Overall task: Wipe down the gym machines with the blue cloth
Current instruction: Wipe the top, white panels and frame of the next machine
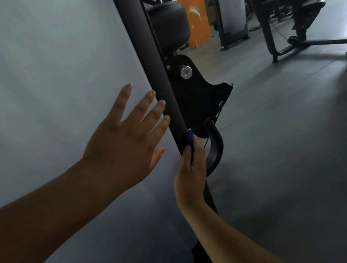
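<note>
A gym machine fills the left of the view: a pale grey side panel (45, 80) edged by a black upright post (151, 69). My left hand (124, 140) lies flat on the panel with fingers spread, fingertips at the post. Lower on the post, my right hand (190, 172) grips the blue cloth (190, 139) against it; only a small blue bunch shows above the fingers. A black bracket plate (199, 98) with a silver bolt sits just right of the post.
A black curved bar (216, 148) loops beside my right hand. Behind stand a black roller pad (168, 29), an orange pillar (195, 11) and other machines (284, 12) on the grey floor (289, 162).
</note>
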